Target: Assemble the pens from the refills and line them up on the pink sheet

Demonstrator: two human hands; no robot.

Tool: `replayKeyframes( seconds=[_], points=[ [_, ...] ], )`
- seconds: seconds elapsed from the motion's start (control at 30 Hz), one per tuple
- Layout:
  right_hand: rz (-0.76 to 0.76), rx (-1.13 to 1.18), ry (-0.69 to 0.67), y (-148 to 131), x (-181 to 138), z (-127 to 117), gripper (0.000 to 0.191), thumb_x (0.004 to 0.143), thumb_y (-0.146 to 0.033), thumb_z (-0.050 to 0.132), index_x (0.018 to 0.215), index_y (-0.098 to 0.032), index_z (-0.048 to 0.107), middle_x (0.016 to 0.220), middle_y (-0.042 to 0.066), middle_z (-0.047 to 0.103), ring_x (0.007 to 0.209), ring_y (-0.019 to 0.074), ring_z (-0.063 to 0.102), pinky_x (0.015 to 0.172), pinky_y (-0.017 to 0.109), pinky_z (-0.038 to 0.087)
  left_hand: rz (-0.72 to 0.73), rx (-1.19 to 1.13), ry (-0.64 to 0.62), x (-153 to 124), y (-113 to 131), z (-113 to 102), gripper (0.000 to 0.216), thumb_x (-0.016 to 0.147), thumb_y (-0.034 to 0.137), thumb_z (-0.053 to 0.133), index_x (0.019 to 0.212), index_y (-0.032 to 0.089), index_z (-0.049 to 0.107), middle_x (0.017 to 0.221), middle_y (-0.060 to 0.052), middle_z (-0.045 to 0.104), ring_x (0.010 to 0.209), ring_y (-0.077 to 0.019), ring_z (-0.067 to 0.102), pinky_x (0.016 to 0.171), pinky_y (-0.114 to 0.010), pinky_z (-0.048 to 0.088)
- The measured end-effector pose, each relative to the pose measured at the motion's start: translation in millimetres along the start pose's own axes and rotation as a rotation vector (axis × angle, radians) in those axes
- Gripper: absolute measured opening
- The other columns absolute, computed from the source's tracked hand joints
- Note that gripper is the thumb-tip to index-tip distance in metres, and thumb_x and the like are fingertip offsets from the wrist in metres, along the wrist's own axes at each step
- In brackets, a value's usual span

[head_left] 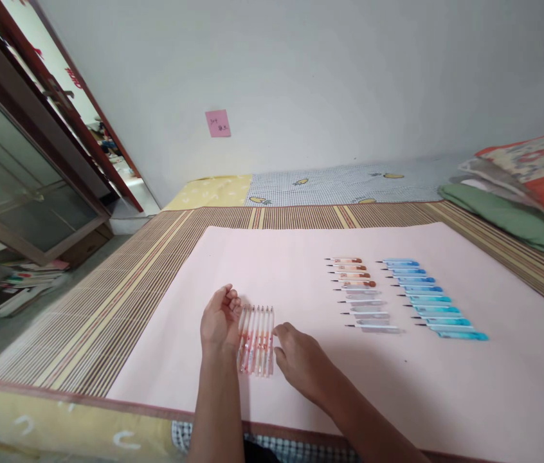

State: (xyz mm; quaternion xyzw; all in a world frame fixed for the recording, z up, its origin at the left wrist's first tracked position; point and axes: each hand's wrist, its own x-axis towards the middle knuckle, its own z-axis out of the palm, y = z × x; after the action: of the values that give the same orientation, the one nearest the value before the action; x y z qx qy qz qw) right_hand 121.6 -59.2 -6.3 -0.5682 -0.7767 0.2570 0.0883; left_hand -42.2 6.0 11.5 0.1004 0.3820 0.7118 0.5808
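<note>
Matting (83, 321), striped in brown and cream, is exposed at the left of the frame, partly overlaid by a pink sheet (166, 360). A plain ground appears to be provided by this sheet, on which small items can be told apart more readily than on stripes. At lower centre, the left hand (220, 319) is placed close along the left side of a row of pink-and-orange pens (256, 337), its fingers loosely curled and nothing seen clasped. The pens are laid side by side, tips toward the top of the frame. The right hand (303, 360) is set at the row's right side, thumb and forefinger slightly parted, with no pen seen between them; firm contact cannot be confirmed for either hand. By judgement, the row is flanked so that its edges are kept even. Right of centre, brown and grey pens (356, 283) are ranged in a column, tips leftward. Farther right, blue pens (426, 299) are ranged likewise, apparently separated by colour.
</note>
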Motion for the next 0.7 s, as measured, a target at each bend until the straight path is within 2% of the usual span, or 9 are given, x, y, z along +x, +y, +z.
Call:
replayKeyframes(
  seconds=[0.2, 0.37, 0.43, 0.53, 0.57, 0.63, 0.7],
  points=[
    [-0.026, 0.121, 0.042, 13, 1, 1, 0.028, 0.093, -0.014, 0.044, 0.115, -0.014, 0.062, 0.111, 0.012, 0.068, 0.101, 0.022, 0.066, 0.087, 0.029, 0.044, 0.028, 0.011, 0.031, 7, 12, -9, 0.002, 0.079, 0.01, 0.065, 0.078, 0.009, 0.066, 0.063, -0.001, 0.06, 0.051, -0.0075, 0.054, 0.047, -0.014, 0.043],
    [-0.047, 0.175, 0.028, 22, -16, -21, 0.023, 0.091, -0.017, 0.046, 0.106, -0.016, 0.064, 0.104, 0.009, 0.07, 0.092, 0.021, 0.066, 0.081, 0.03, 0.043, 0.097, -0.038, 0.093, 3, 25, -14, 0.017, 0.08, 0.017, 0.069, 0.067, 0.013, 0.059, 0.059, 0.001, 0.057, 0.05, -0.0072, 0.053, 0.046, -0.015, 0.04],
    [-0.046, 0.245, 0.049, 25, -36, -33, 0.018, 0.092, -0.02, 0.047, 0.099, -0.018, 0.063, 0.095, 0.006, 0.07, 0.085, 0.0193, 0.064, 0.075, 0.028, 0.043, 0.13, -0.052, 0.102, -5, 33, -13, 0.024, 0.079, 0.021, 0.072, 0.063, 0.015, 0.056, 0.056, 0.002, 0.055, 0.05, -0.0069, 0.051, 0.047, -0.015, 0.039],
    [-0.029, 0.386, 0.051, 38, -83, -42, 0.014, 0.092, -0.029, 0.05, 0.091, -0.021, 0.062, 0.079, 0.0, 0.065, 0.073, 0.0171, 0.059, 0.068, 0.027, 0.043, 0.187, -0.051, 0.069, -25, 48, -4, 0.029, 0.08, 0.023, 0.072, 0.06, 0.016, 0.053, 0.054, 0.003, 0.051, 0.049, -0.0068, 0.048, 0.045, -0.015, 0.037],
    [-0.009, 0.436, 0.004, 44, -102, -41, 0.015, 0.091, -0.032, 0.052, 0.086, -0.022, 0.062, 0.076, 0.0, 0.064, 0.071, 0.0169, 0.058, 0.064, 0.026, 0.043, 0.195, -0.055, 0.05, -36, 54, 1, 0.029, 0.08, 0.023, 0.072, 0.06, 0.016, 0.053, 0.054, 0.003, 0.05, 0.049, -0.0068, 0.047, 0.045, -0.016, 0.037],
    [0.046, 0.491, -0.06, 61, -140, -30, 0.015, 0.089, -0.034, 0.055, 0.084, -0.023, 0.063, 0.081, 0.0, 0.067, 0.076, 0.018, 0.061, 0.067, 0.027, 0.046, 0.218, -0.076, -0.012, -66, 67, 15, 0.027, 0.079, 0.021, 0.073, 0.061, 0.016, 0.054, 0.058, 0.003, 0.05, 0.052, -0.0069, 0.048, 0.046, -0.016, 0.039],
    [0.121, 0.466, -0.014, 79, -173, -9, 0.017, 0.089, -0.035, 0.054, 0.078, -0.024, 0.06, 0.078, 0.001, 0.066, 0.071, 0.0187, 0.06, 0.066, 0.029, 0.047, 0.226, -0.06, -0.096, -108, 79, 29, 0.02, 0.077, 0.02, 0.074, 0.066, 0.016, 0.058, 0.064, 0.001, 0.053, 0.057, -0.0085, 0.051, 0.049, -0.018, 0.043]
  ],
)
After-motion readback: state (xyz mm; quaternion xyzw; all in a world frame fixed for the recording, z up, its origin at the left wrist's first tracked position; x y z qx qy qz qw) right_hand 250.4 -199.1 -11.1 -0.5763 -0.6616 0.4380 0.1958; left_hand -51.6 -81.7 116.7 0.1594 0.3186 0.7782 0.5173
